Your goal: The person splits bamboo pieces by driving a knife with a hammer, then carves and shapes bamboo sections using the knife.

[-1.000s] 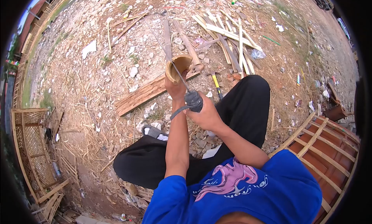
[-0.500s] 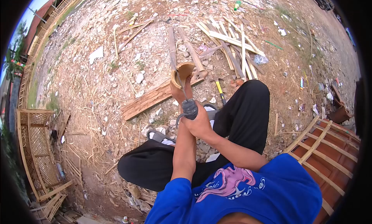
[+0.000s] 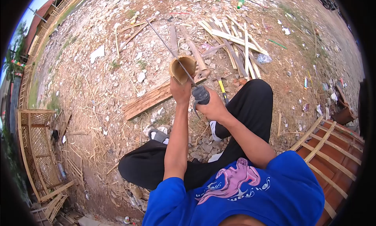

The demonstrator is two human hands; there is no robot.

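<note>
My left hand [image 3: 180,91] is wrapped round a bamboo piece [image 3: 186,66], a curved tan section with a hollow inner side facing me. My right hand [image 3: 214,104] grips the black-wrapped handle of a long knife [image 3: 162,39]. Its thin blade, seen nearly edge-on, runs up and left across the mouth of the bamboo; whether it touches the bamboo I cannot tell. A loose dark strap hangs from the handle. Beyond and below the bamboo lies a rough wooden plank [image 3: 149,99]. Near my right knee is a hammer [image 3: 222,90] with a yellow and black handle.
Ahead lies a heap of split strips [image 3: 239,44], with bamboo lengths [image 3: 193,48] beside it. A woven lattice frame [image 3: 37,155] stands at left. A slatted frame [image 3: 333,155] rests on a reddish-brown panel at right. Stones and straw litter the ground.
My right hand has moved slightly forward and right, away from my left forearm. The knife blade now extends across the bamboo, up and left. My left hand has shifted slightly with the bamboo.
</note>
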